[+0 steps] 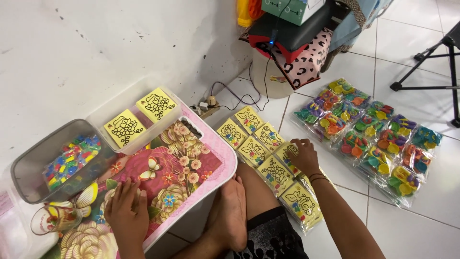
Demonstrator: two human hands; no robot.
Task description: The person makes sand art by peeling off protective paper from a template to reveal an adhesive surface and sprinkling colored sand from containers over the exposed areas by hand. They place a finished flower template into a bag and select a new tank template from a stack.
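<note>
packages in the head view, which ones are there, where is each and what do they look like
Yellow drawing cards: clear-wrapped, black line art, rows on floor under right hand.
Toy packs: clear bags, multicoloured pieces, floor at right.
Two yellow cards: in clear tub on table.
Green box: top edge.

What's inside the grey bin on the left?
The grey bin holds a clear bag of small coloured pieces in red, yellow, green and blue. Whatever lies beneath the bag is covered, and the bin's near wall hides its floor.

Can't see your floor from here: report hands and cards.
Right hand open on yellow line-drawing card packets. Left hand flat on floral tray table. Nothing blocking.
</note>
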